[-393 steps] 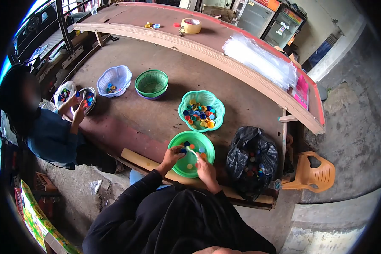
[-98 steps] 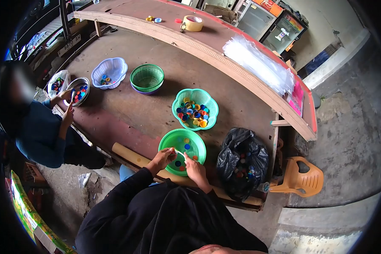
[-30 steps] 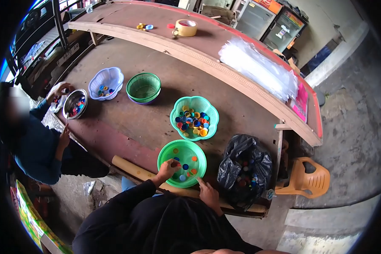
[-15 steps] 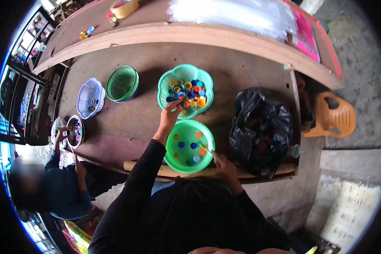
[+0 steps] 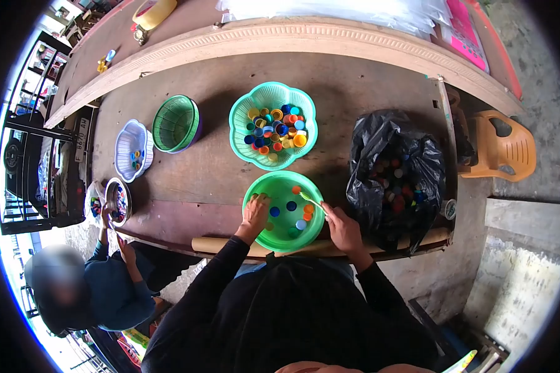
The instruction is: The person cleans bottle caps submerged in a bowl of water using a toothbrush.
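My left hand [image 5: 255, 214] reaches over the left rim of the round green basin [image 5: 275, 247], fingers bent; whatever its fingertips touch is too small to make out. My right hand [image 5: 342, 230], at the basin's right rim, is closed on a thin brush [image 5: 312, 200], its pale green head over the basin. Orange, blue and light blue caps lie in the basin, among them a dark blue cap [image 5: 291, 206]. Just behind stands a scalloped teal basket [image 5: 236, 133] holding many bottle caps of mixed colours.
A black plastic bag [image 5: 364, 214] with caps lies right of the basin. Further left are green nested baskets [image 5: 175, 124], a lilac basket [image 5: 126, 140] and a metal bowl [image 5: 110, 202], where a co-worker [image 5: 115, 292] handles items. A raised wooden edge [image 5: 280, 38] runs behind; an orange chair [image 5: 510, 149] stands right.
My left hand went from the basin to the teal basket's front edge and came back to the basin. My right hand still holds the brush. The view has turned and shifted.
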A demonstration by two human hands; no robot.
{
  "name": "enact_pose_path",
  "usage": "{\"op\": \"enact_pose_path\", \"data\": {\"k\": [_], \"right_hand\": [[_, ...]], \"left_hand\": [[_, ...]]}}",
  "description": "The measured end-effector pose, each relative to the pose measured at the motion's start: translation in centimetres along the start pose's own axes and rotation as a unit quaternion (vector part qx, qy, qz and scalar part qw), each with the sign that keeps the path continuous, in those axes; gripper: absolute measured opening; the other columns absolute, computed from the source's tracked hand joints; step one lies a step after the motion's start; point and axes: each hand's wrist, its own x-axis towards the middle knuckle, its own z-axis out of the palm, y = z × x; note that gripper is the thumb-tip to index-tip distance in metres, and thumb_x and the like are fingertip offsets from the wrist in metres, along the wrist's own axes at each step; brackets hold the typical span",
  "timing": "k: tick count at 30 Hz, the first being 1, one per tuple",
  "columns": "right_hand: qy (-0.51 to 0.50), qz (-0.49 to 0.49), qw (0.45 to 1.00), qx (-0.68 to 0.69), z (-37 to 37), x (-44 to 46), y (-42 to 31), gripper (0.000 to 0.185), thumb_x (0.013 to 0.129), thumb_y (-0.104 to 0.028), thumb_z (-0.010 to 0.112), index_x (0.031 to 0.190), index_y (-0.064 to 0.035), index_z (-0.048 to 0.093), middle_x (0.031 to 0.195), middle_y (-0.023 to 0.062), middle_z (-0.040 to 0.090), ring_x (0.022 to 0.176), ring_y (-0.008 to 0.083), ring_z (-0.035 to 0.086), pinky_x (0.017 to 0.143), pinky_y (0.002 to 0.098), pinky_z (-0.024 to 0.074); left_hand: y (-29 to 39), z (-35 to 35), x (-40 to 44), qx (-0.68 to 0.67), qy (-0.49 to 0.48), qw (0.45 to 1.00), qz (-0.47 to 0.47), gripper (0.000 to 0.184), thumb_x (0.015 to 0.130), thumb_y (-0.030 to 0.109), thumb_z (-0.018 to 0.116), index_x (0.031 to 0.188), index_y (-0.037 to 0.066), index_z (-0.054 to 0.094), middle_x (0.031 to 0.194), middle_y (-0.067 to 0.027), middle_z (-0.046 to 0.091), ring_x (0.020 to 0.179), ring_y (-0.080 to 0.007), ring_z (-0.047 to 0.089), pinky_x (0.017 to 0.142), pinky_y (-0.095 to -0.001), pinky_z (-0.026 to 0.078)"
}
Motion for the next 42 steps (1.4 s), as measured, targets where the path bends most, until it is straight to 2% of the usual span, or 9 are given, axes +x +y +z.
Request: {"op": "enact_pose_path", "data": {"k": [5,7,8,10,13,25,30,34,42], "right_hand": [[-0.025,0.028,0.998,-0.047,0.3,0.0,-0.8,0.042,0.084,-0.008,0.050,0.125,-0.0163,0.046,0.088,0.0100,0.055,0.074,0.0303,0.059,0.063,0.0389,0.0474],[-0.005,0.002,1.000,-0.026,1.4,-0.2,-1.6,0.041,0.085,-0.010,0.051,0.125,-0.0157,0.045,0.090,0.0106,0.056,0.074,0.0307,0.059,0.062,0.0389,0.0477],[0.012,-0.021,1.000,-0.001,2.1,-0.3,-2.1,0.041,0.086,-0.012,0.051,0.126,-0.0152,0.044,0.092,0.0112,0.057,0.073,0.0312,0.059,0.061,0.0390,0.0481],[0.016,-0.045,0.999,0.014,3.3,-0.6,-3.3,0.041,0.086,-0.013,0.050,0.126,-0.0148,0.043,0.093,0.0121,0.058,0.074,0.0323,0.059,0.062,0.0395,0.0479],[0.021,-0.052,0.998,0.018,4.3,-0.7,-3.5,0.042,0.087,-0.013,0.048,0.128,-0.0136,0.041,0.096,0.0145,0.059,0.078,0.0339,0.059,0.064,0.0403,0.0478],[-0.050,-0.069,0.994,-0.075,4.8,-2.8,-5.7,0.044,0.087,-0.019,0.048,0.130,-0.0168,0.039,0.087,0.0179,0.061,0.077,0.0347,0.060,0.064,0.0436,0.0467],[-0.020,0.028,0.997,-0.063,4.0,-2.3,-5.5,0.040,0.089,-0.021,0.043,0.129,-0.0170,0.041,0.088,0.0165,0.062,0.077,0.0353,0.060,0.066,0.0445,0.0466],[-0.015,0.021,0.999,-0.027,5.0,-2.4,-3.8,0.038,0.090,-0.022,0.042,0.128,-0.0147,0.043,0.086,0.0154,0.063,0.076,0.0339,0.060,0.066,0.0434,0.0467],[0.051,-0.105,0.993,0.000,6.9,-3.0,-5.0,0.041,0.088,-0.015,0.047,0.128,-0.0113,0.041,0.084,0.0164,0.061,0.074,0.0314,0.061,0.064,0.0400,0.0475]], "left_hand": [[-0.2,0.0,1.5,-0.212,0.090,0.972,-0.041,0.026,0.074,0.007,0.064,0.099,0.001,0.058,0.085,-0.0108,0.061,0.079,-0.0269,0.060,0.068,-0.0308,0.049],[0.7,-1.0,1.7,-0.538,-0.005,0.827,-0.164,0.024,0.086,0.012,0.056,0.104,-0.004,0.056,0.096,-0.0111,0.061,0.088,-0.0218,0.061,0.079,-0.0275,0.049],[1.4,-1.4,1.2,-0.539,0.001,0.826,-0.162,0.024,0.086,0.012,0.056,0.104,-0.004,0.056,0.096,-0.0111,0.061,0.088,-0.0218,0.061,0.079,-0.0275,0.049],[2.9,-2.5,0.0,-0.721,-0.006,0.669,-0.180,0.029,0.091,0.013,0.050,0.111,-0.007,0.050,0.106,-0.0115,0.057,0.096,-0.0184,0.058,0.085,-0.0281,0.047],[4.0,-2.6,-1.5,-0.789,-0.010,0.597,-0.148,0.030,0.091,0.012,0.049,0.116,-0.005,0.048,0.108,-0.0117,0.056,0.098,-0.0187,0.056,0.089,-0.0279,0.045],[4.1,-0.6,-5.1,-0.815,0.057,0.560,-0.139,0.027,0.090,0.005,0.046,0.114,-0.007,0.047,0.108,-0.0137,0.054,0.099,-0.0220,0.056,0.088,-0.0283,0.047],[4.1,-0.6,-5.6,-0.835,0.069,0.527,-0.142,0.024,0.089,0.005,0.049,0.110,-0.006,0.049,0.102,-0.0109,0.055,0.100,-0.0212,0.056,0.086,-0.0257,0.047],[3.9,0.7,-5.7,-0.801,0.085,0.578,-0.131,0.019,0.088,0.007,0.051,0.105,-0.004,0.051,0.101,-0.0109,0.056,0.097,-0.0210,0.057,0.085,-0.0259,0.047],[3.8,0.4,-6.0,-0.873,0.053,0.467,-0.130,0.022,0.092,0.019,0.047,0.107,0.003,0.048,0.102,-0.0134,0.057,0.098,-0.0256,0.058,0.086,-0.0345,0.048]]}}
